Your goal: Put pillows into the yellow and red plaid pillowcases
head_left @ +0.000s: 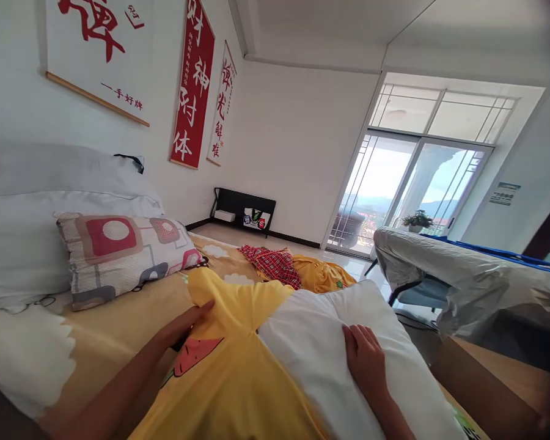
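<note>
A yellow pillowcase (231,360) with a printed carrot lies across the bed in front of me, its fabric bunched and creased near the middle. Beside it, and partly under its edge, is a plump white pillow (311,330). My left hand (199,318) grips the pillowcase's left side, the thumb on top and most of the fingers hidden by the cloth. On the pillow's right part, my right hand (365,351) is closed with curled fingers, pinching the white cover.
A patterned cushion (123,253) leans by white padding (22,244) at the left. Red plaid cloth (275,263) and another yellow cloth (323,273) lie at the bed's far edge. A plastic-covered table (440,263) stands right, a black rack (242,206) by the far wall.
</note>
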`<state>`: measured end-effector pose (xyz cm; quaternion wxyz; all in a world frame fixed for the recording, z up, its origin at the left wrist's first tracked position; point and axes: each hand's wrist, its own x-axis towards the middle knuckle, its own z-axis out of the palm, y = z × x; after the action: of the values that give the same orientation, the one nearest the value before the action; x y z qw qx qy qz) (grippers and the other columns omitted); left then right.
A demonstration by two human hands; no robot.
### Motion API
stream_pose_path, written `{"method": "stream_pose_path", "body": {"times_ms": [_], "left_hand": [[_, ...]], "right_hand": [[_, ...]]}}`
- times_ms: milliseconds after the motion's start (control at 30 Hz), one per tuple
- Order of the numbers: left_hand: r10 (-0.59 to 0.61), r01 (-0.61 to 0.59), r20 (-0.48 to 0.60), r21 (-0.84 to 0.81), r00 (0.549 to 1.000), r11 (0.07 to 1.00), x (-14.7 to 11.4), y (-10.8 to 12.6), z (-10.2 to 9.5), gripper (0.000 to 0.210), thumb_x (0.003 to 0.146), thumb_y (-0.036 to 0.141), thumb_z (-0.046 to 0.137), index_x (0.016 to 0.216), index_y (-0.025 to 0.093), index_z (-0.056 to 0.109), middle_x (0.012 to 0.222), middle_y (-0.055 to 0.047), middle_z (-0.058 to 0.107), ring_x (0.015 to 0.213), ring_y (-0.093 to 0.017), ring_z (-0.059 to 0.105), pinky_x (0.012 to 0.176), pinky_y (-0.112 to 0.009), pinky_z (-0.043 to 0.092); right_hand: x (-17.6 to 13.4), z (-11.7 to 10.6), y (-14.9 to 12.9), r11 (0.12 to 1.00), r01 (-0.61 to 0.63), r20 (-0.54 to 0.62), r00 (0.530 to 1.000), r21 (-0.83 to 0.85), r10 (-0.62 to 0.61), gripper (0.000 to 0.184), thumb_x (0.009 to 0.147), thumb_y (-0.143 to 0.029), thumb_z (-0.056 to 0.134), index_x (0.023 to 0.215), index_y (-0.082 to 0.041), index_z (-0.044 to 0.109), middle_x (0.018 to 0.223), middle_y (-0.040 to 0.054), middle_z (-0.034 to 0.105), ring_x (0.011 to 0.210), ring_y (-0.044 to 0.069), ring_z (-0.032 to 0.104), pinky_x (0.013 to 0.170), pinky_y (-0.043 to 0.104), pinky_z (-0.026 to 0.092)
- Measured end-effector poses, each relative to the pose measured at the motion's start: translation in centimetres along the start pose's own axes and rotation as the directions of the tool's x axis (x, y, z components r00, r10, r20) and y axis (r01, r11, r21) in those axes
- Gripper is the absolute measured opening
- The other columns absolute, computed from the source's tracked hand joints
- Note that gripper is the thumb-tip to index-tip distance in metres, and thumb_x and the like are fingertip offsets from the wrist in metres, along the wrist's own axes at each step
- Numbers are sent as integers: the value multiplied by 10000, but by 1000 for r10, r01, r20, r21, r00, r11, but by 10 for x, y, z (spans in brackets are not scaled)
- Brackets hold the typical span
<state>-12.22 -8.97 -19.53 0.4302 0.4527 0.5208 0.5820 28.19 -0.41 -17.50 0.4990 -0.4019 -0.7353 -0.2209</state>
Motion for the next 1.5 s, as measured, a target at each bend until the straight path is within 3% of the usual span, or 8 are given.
{"method": "stream_pose_path", "body": {"times_ms": [200,400,700,900,1067,1267,1400,1500], "left_hand": [[199,-199,29,-12,980,980,61,74,67,677,324,525,874,846,148,667,1000,-166,737,1009,-380,664,878,-460,539],[476,-476,-14,-6,879,879,76,148,62,680,472,498,855,1020,133,685,1115,-127,715,1094,-338,631,908,-413,536],[299,-297,-1,-100,954,950,66,53,-11,686,485,554,838,1001,139,658,1081,-167,713,1048,-343,647,870,-442,547],[347,-344,-122,47,930,938,54,60,-8,609,472,561,822,894,154,659,1015,-154,729,1024,-347,651,840,-410,562],[385,-361,-270,136,882,922,38,64,-11,677,369,516,862,907,159,657,1038,-161,725,1068,-399,621,867,-470,548],[351,-354,-247,36,903,935,19,54,-22,566,443,481,839,879,159,676,1014,-135,736,1014,-388,646,861,-485,548],[317,-349,-262,-84,911,933,0,57,-40,499,427,513,803,796,192,707,902,-102,747,993,-386,649,842,-478,556],[343,-399,-269,-192,900,896,-10,68,-50,460,458,554,756,756,206,714,832,-94,738,1041,-380,630,874,-469,546]], "right_hand": [[35,-48,-39,946,-283,-411,852,156,323,383,967,-396,424,629,-233,346,599,-45,360,547,126,350,535,273,301],[56,-64,-50,993,45,-711,695,-105,-106,276,905,-110,464,648,-208,440,654,0,471,640,145,475,605,291,390],[-43,-48,-54,906,422,-37,906,4,-422,220,913,-110,445,811,-220,604,638,20,598,615,162,572,596,286,442],[44,-101,-76,892,451,181,875,33,-449,335,964,-288,430,672,-214,578,600,20,577,561,139,530,570,270,377],[144,-104,-85,985,164,234,961,-58,-147,317,956,-360,411,829,-199,654,728,47,661,670,163,583,616,272,365],[230,-38,-112,993,120,636,767,-4,-90,282,937,-317,441,1071,-208,664,1035,74,705,948,234,620,793,326,404],[227,13,-111,967,65,718,657,247,-228,447,914,-438,497,1303,-223,541,1249,93,630,1081,241,583,903,353,405],[209,35,-99,952,-24,758,611,306,-228,407,883,-507,510,1085,-178,639,974,66,686,836,196,600,717,292,426]]}}
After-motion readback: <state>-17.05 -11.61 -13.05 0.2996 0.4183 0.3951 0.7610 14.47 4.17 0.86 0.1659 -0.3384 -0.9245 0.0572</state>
